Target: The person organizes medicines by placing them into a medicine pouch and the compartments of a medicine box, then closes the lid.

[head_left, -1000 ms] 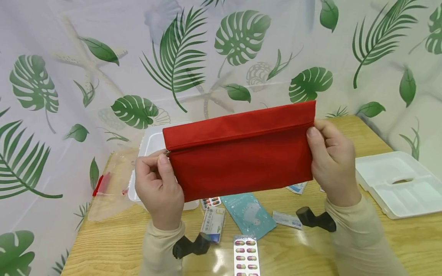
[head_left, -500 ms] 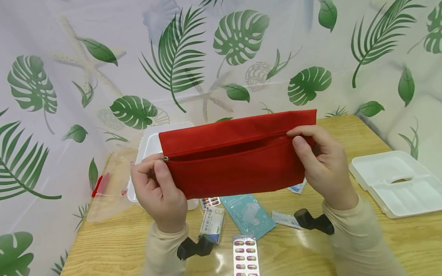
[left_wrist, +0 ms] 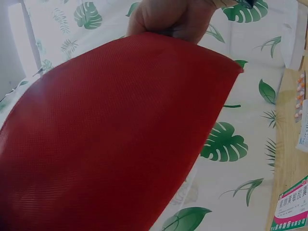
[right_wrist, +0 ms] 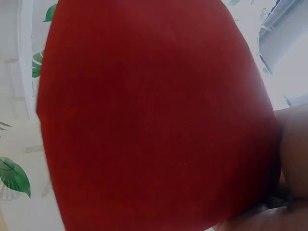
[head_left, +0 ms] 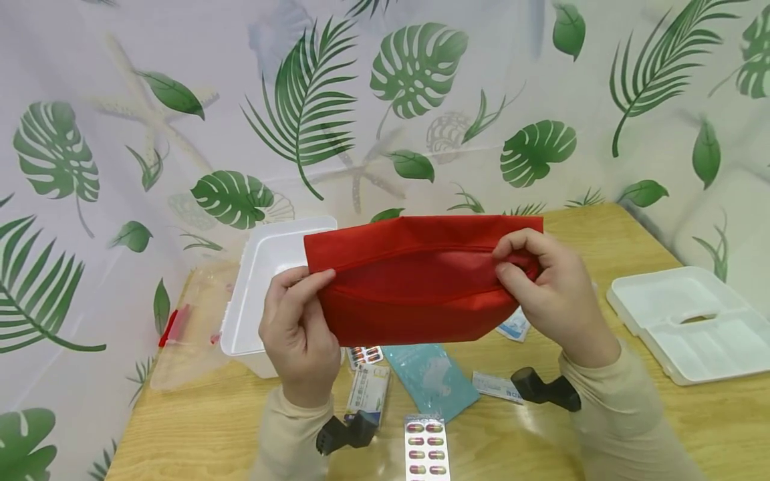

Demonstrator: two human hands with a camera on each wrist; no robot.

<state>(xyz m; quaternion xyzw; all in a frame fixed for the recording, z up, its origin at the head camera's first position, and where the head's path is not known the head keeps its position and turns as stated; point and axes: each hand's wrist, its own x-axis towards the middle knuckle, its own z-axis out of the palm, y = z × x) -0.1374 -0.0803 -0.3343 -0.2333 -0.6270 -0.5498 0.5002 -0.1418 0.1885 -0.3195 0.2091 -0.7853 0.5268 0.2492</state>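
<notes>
A red fabric zip pouch (head_left: pixel 415 280) is held up above the wooden table (head_left: pixel 198 421), its mouth pulled open along the top. My left hand (head_left: pixel 297 321) grips its left end, fingers curled over the near edge. My right hand (head_left: pixel 544 287) pinches the near lip at the right end. The pouch (left_wrist: pixel 106 134) fills the left wrist view, with fingers (left_wrist: pixel 168 17) at its top edge. In the right wrist view the pouch (right_wrist: pixel 154 115) hides nearly everything.
An open white plastic box (head_left: pixel 265 280) stands behind the pouch at left, its lid (head_left: pixel 692 321) lying at the right. Under the pouch lie a teal sachet (head_left: pixel 430 377), a capsule blister (head_left: pixel 426 447), small medicine boxes (head_left: pixel 367 391) and a clear zip bag (head_left: pixel 186 327).
The pouch has come lower and its mouth has been pulled wider open. My left hand moved right along the edge; my right hand shifted left, pinching the near lip.
</notes>
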